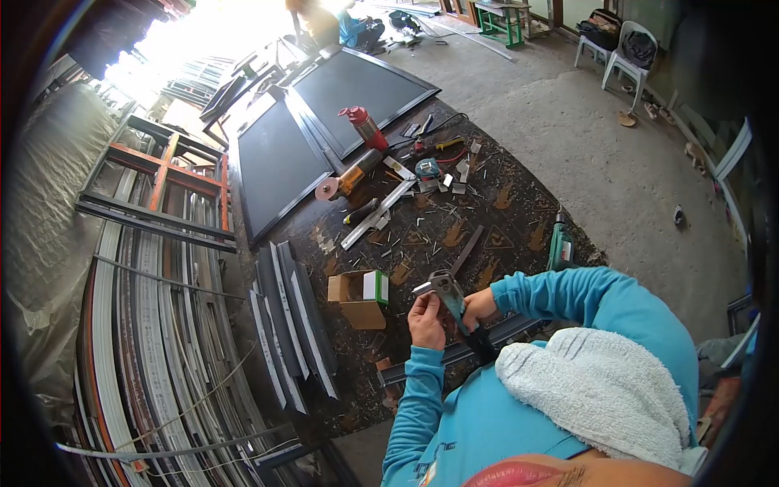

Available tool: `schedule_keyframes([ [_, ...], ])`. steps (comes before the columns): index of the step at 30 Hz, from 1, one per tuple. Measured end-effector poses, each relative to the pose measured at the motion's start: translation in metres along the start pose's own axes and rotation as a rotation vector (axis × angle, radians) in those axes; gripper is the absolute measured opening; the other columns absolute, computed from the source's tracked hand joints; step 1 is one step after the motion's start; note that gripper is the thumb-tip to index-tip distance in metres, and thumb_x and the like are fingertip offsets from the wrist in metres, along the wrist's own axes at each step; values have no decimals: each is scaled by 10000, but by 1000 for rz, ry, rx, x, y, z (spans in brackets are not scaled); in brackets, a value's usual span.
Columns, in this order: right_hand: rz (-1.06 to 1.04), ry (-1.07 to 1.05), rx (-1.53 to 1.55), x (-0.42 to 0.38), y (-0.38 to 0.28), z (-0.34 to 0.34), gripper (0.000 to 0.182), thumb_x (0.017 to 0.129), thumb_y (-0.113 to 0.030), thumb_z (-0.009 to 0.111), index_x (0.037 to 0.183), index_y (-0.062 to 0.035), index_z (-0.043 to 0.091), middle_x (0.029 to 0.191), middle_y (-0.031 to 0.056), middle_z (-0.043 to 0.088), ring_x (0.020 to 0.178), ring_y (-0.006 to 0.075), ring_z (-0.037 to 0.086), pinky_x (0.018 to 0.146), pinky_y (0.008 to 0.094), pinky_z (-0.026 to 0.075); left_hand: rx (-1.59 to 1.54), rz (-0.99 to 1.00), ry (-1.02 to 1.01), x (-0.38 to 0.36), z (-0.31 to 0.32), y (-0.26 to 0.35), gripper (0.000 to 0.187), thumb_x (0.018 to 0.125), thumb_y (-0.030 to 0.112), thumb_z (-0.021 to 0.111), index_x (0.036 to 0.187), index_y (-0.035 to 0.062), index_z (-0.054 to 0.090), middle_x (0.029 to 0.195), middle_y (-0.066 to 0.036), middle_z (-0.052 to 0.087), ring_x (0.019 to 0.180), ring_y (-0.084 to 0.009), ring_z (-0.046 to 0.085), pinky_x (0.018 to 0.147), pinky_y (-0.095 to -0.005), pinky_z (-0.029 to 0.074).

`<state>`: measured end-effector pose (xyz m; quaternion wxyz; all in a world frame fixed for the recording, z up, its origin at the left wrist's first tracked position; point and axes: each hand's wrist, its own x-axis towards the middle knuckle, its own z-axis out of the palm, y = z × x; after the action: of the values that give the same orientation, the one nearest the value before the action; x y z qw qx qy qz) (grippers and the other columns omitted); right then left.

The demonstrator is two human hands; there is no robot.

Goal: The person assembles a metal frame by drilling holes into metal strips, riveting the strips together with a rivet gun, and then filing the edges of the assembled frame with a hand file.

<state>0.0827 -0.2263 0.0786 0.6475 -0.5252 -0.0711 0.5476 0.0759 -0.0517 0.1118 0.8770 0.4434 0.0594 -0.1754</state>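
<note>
My right hand (480,308) is closed round a plier-like hand tool (451,299) with a teal body, a rounded grey metal head and dark handles. The thumb and fingers of my left hand (426,326) pinch a small silver metal piece (423,288) right at the tool's head. Below both hands, a dark metal profile (511,328) lies along the near side of the worktable. An open cardboard box (363,315) with a green-and-white flap stands left of my left hand. Just beyond the tool lies a flat dark strip (467,250).
On the scrap-strewn worktable (430,243) are an angle grinder (357,172), a metal square (377,215), a tape measure (428,170), a red bottle (363,127) and a green power tool (559,243). Dark framed panels (280,158) lie beyond. Long profiles (162,308) are stacked left. People (357,31) are far off.
</note>
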Motion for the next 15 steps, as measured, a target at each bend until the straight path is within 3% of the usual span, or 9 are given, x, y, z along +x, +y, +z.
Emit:
schedule_keyframes([
  [2, 178, 86, -418, -17, -13, -6, 273, 762, -62, 617, 1033, -31, 620, 862, 103, 637, 846, 229, 636, 787, 363, 526, 39, 68, -14, -4, 7, -9, 126, 941, 125, 585, 1021, 36, 624, 939, -56, 666, 815, -155, 628, 763, -295, 501],
  [3, 163, 3, -713, -37, -36, -7, 282, 792, -168, 638, 1060, -78, 625, 866, 75, 640, 853, 197, 622, 760, 358, 523, 62, 101, -21, -6, 9, -10, 121, 937, 111, 592, 1022, 33, 628, 950, -52, 665, 837, -144, 620, 793, -286, 488],
  [4, 205, -29, -878, -52, -50, -16, 311, 795, -216, 617, 1067, -65, 616, 860, 71, 638, 842, 187, 620, 722, 361, 510, 40, 114, -13, -13, 17, -4, 127, 931, 108, 601, 1022, 27, 633, 969, -52, 664, 874, -126, 604, 820, -269, 460],
  [6, 297, 5, -1328, -99, -127, -10, 338, 753, -300, 632, 991, -62, 666, 772, 98, 649, 748, 227, 649, 670, 381, 507, 157, 37, -31, -19, 5, -2, 125, 920, 100, 613, 1016, 25, 637, 972, -46, 660, 883, -124, 601, 817, -268, 459],
  [7, 310, 84, -1367, -118, -158, -6, 307, 724, -280, 650, 967, -96, 692, 756, 105, 660, 740, 264, 655, 682, 406, 510, 213, -3, -42, -24, -1, 0, 124, 914, 96, 618, 1013, 24, 639, 974, -43, 658, 888, -123, 599, 816, -267, 458],
  [8, 135, 193, -1546, -123, -171, -20, 288, 706, -256, 658, 951, -109, 690, 783, 111, 667, 743, 286, 652, 692, 420, 507, 317, -125, -26, -32, -1, 4, 129, 892, 102, 646, 997, 27, 647, 932, -29, 657, 873, -114, 602, 814, -256, 465],
  [11, 93, 324, -1732, -131, -196, -28, 228, 694, -176, 642, 897, -75, 662, 782, 134, 657, 751, 327, 647, 672, 439, 513, 508, -87, 53, -55, -40, -14, 172, 864, 103, 678, 1011, 17, 652, 911, -29, 662, 851, -104, 603, 797, -255, 481],
  [15, -29, 677, -1753, -89, -124, -97, 270, 721, -136, 625, 963, -26, 583, 788, 191, 652, 789, 354, 654, 688, 450, 522, 900, 125, 269, -86, -112, -13, 184, 811, 153, 728, 938, 37, 663, 845, -37, 662, 785, -128, 616, 729, -290, 509],
])
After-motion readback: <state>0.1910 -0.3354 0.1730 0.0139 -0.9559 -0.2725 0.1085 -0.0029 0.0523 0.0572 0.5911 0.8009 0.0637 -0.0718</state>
